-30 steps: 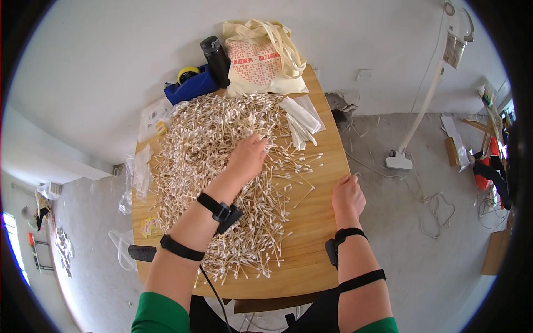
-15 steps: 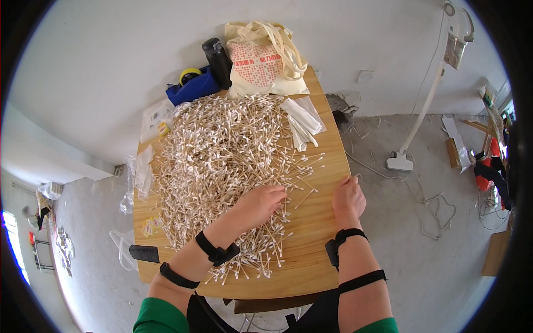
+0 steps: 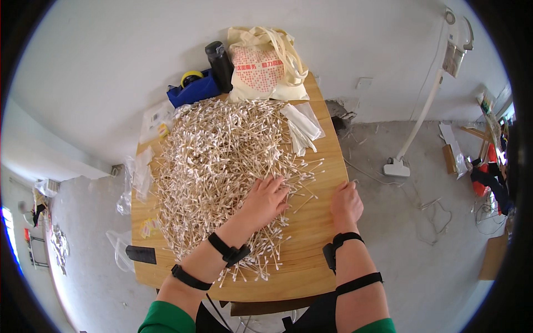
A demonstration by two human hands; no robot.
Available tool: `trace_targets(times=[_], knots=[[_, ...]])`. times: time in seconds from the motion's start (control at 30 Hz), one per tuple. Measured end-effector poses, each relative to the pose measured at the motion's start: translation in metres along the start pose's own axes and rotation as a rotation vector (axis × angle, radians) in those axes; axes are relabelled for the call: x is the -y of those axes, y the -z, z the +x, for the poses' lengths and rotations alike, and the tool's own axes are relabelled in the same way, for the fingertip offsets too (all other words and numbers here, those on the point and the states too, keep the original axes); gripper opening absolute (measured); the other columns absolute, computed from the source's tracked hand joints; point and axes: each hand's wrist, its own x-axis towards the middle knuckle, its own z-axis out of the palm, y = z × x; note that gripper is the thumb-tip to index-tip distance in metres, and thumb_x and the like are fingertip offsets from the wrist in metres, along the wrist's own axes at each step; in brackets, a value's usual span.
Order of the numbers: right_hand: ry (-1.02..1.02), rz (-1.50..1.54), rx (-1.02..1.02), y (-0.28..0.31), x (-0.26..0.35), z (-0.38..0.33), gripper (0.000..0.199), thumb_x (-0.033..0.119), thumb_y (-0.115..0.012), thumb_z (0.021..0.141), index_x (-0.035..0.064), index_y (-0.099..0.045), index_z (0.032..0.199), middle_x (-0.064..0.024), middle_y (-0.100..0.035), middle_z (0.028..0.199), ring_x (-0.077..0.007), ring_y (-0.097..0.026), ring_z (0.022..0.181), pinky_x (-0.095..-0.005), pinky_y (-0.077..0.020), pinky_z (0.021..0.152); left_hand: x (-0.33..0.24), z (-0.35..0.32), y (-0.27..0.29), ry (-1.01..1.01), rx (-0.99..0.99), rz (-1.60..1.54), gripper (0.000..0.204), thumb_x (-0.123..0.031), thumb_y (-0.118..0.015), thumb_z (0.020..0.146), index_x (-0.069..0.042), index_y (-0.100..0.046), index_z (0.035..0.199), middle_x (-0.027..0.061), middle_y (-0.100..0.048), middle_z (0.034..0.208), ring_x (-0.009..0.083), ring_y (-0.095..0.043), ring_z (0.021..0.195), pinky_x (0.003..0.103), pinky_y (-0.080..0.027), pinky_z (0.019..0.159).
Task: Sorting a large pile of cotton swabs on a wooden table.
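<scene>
A big heap of wooden cotton swabs covers most of a wooden table. My left hand lies palm down on the near right edge of the heap, fingers spread over the swabs. My right hand rests on bare wood by the table's right edge, fingers curled, holding nothing that I can see. Both wrists wear black bands.
At the table's far end stand a cream tote bag, a dark bottle and a blue pouch with a tape roll. Clear plastic bags lie right of the heap. A white stick vacuum leans against the wall.
My left hand has drawn back from the middle of the heap toward me and to the right, dragging over the swabs. My right hand has stayed in place.
</scene>
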Motion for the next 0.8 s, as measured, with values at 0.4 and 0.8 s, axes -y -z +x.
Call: trace_targets(times=[0.4,0.8], knots=[[-0.010,-0.008,-0.017,0.002,0.003,-0.001,0.038,0.035,-0.034,0.100,0.0055,-0.057,0.100,-0.0167,-0.069,0.098,-0.0383,-0.067,0.091,-0.0471,-0.0534,0.079,-0.018,-0.091,0.017,-0.093,-0.114,-0.262,0.038,-0.015,-0.065,0.086,-0.006,-0.059,0.122,0.0135,-0.051,0.136,0.0329,-0.047,0.126,0.045,-0.038,0.106],[0.006,-0.001,-0.024,0.005,0.009,-0.008,0.041,0.036,-0.033,0.100,0.0039,-0.057,0.104,-0.0179,-0.069,0.099,-0.0383,-0.066,0.092,-0.0473,-0.0533,0.080,0.082,-0.276,0.020,0.838,-0.916,0.145,0.029,-0.003,-0.058,0.088,-0.001,-0.055,0.117,0.0186,-0.053,0.126,0.0353,-0.049,0.120,0.042,-0.038,0.103]])
